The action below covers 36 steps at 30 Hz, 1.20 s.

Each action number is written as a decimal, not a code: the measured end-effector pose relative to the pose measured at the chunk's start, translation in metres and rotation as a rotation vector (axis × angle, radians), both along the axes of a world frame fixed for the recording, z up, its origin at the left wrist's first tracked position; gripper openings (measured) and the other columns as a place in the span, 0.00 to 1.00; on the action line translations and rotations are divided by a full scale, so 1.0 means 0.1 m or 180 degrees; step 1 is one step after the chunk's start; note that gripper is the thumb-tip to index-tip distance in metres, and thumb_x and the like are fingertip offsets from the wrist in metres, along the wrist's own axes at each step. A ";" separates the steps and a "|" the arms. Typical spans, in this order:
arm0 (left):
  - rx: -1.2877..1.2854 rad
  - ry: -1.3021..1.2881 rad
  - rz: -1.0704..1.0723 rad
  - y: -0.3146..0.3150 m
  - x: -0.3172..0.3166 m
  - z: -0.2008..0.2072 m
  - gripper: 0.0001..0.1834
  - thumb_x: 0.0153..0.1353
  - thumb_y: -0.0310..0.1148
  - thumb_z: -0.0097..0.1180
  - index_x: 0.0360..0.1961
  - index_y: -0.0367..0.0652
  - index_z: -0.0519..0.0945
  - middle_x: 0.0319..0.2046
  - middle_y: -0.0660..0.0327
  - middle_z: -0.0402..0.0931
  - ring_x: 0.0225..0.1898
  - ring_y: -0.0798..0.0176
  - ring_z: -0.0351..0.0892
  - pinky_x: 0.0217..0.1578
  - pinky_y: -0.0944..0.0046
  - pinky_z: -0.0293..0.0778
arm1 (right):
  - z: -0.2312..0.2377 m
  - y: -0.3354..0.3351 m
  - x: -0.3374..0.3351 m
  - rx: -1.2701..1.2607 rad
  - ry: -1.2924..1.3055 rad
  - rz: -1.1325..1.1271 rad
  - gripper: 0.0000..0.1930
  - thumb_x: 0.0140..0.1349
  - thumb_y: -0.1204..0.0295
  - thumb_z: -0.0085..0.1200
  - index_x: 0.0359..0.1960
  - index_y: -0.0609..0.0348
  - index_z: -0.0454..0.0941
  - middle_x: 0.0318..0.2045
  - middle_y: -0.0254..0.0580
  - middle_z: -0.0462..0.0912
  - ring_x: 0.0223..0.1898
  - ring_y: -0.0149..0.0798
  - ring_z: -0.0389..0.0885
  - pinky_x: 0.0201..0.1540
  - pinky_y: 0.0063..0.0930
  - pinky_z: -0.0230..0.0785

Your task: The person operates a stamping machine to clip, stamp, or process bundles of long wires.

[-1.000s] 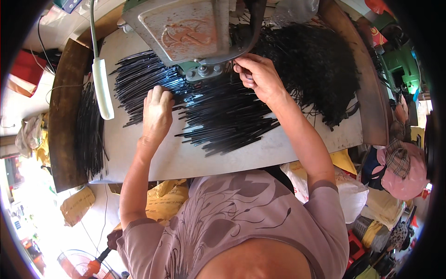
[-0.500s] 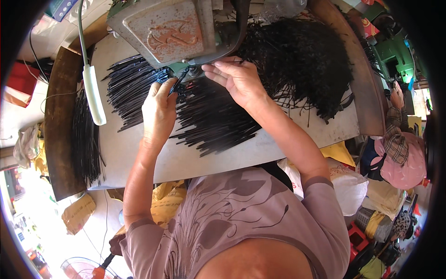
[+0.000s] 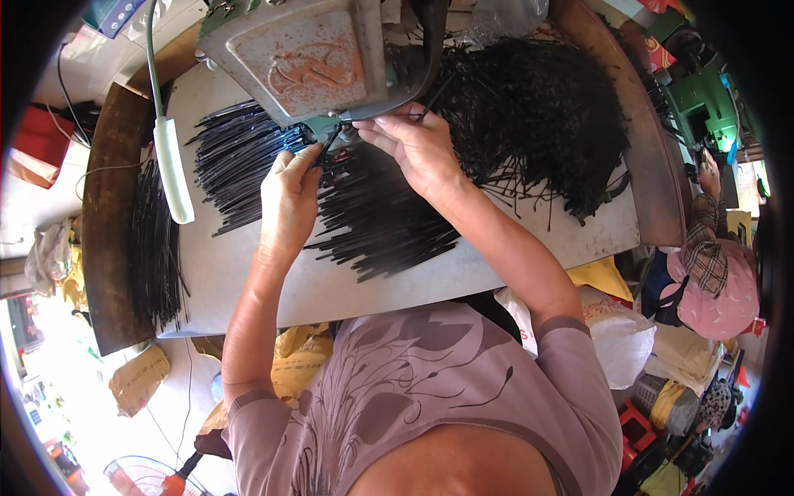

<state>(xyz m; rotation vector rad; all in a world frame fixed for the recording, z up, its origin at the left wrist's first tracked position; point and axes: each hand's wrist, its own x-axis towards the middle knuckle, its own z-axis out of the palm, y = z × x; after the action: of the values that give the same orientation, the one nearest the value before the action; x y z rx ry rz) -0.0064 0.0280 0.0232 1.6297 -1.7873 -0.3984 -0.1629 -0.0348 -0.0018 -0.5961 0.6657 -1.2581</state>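
My left hand (image 3: 288, 198) is closed in a pinch on a thin black rod (image 3: 329, 139), just under the front of a grey-green machine head (image 3: 308, 76) with a rusty raised emblem. To its right, my right hand (image 3: 422, 155) is up against the machine's lower edge, thumb and forefinger together on another slim black piece (image 3: 423, 114). The tips of its other fingers point toward the spot below the machine. Black rods (image 3: 236, 169) lie in a row beside my left hand. More black rods (image 3: 385, 221) spread between my forearms.
A large tangled heap of black strands (image 3: 546, 116) covers the right of the pale worktop (image 3: 397, 285). Curved rims (image 3: 116, 223) bound the table. A white lamp (image 3: 170, 169) hangs at left. Another person in a pink hat (image 3: 719, 285) sits at far right near a green machine (image 3: 699, 107).
The fingers of my right hand have shifted slightly left, and a black piece now shows between them. My left hand stays pinched near the same spot. The whole view has moved a little.
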 end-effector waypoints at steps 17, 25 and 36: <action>-0.0440 -0.1530 -0.0330 0.00 0.04 -0.04 0.24 0.41 0.15 0.45 0.45 0.38 0.69 0.30 0.53 0.65 0.23 0.51 0.72 0.21 0.59 0.71 | -0.01 0.02 -0.05 0.0075 0.0158 0.0068 0.01 0.53 0.82 0.46 0.28 0.65 0.69 0.31 0.47 0.76 0.38 0.41 0.76 0.44 0.34 0.70; -0.0356 -0.1133 -0.0356 -0.02 0.07 0.04 0.19 0.45 0.18 0.48 0.43 0.38 0.72 0.27 0.52 0.66 0.23 0.51 0.71 0.23 0.60 0.68 | -0.03 0.04 -0.04 0.0366 -0.0208 -0.0253 0.05 0.47 0.81 0.50 0.26 0.64 0.69 0.23 0.40 0.73 0.24 0.34 0.74 0.28 0.27 0.71; 0.1520 0.1758 0.0025 -0.02 0.26 0.09 0.07 0.53 0.29 0.52 0.27 0.34 0.75 0.11 0.72 0.60 0.12 0.80 0.55 0.12 0.77 0.51 | 0.03 0.07 -0.24 0.0470 0.0245 0.0123 0.04 0.49 0.75 0.51 0.27 0.59 0.71 0.24 0.35 0.74 0.25 0.28 0.72 0.27 0.21 0.65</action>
<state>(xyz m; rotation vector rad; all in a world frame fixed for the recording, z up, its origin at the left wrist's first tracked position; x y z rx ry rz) 0.0200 0.0264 0.0323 1.6137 -1.3213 -1.2160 -0.1864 -0.0277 0.0011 -0.5347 0.8002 -1.1437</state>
